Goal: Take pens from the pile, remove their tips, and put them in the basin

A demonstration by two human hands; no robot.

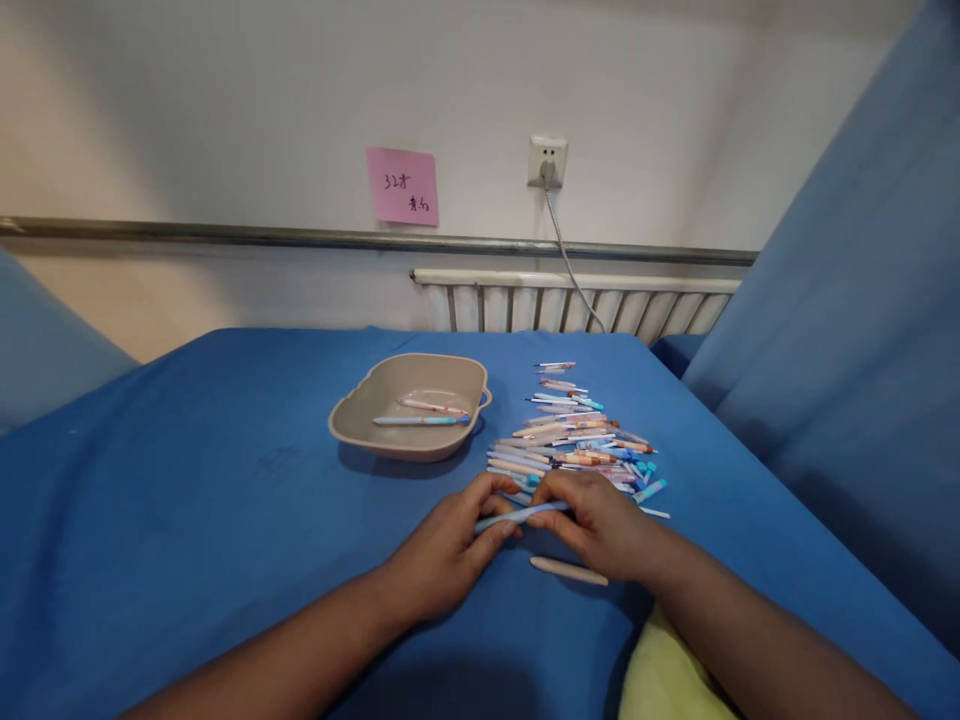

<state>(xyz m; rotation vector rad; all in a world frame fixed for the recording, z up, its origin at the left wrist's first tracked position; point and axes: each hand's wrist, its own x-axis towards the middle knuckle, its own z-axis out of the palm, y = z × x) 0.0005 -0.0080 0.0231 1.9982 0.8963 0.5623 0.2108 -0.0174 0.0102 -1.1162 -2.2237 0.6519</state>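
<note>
Between my two hands is a pale blue pen (536,512), lying nearly level above the blue cloth. My left hand (450,545) pinches its left end between thumb and fingers, and my right hand (604,520) pinches the right end. Whether the pen is one piece or two parts pressed together I cannot tell. Just beyond my fingers lies a pile of pens and pen parts (555,430) in white, cream, lilac, brown and blue. A cream pen barrel (568,571) rests by itself below my right hand.
A beige plastic basin (409,445) stands left of the pile, holding a blue-grey pen (416,421) and a thin reddish-white pen (435,407). Yellow-green fabric (667,675) bulges under my right forearm. Blue curtains (840,300) hang at the right. A radiator (525,300) is behind the table.
</note>
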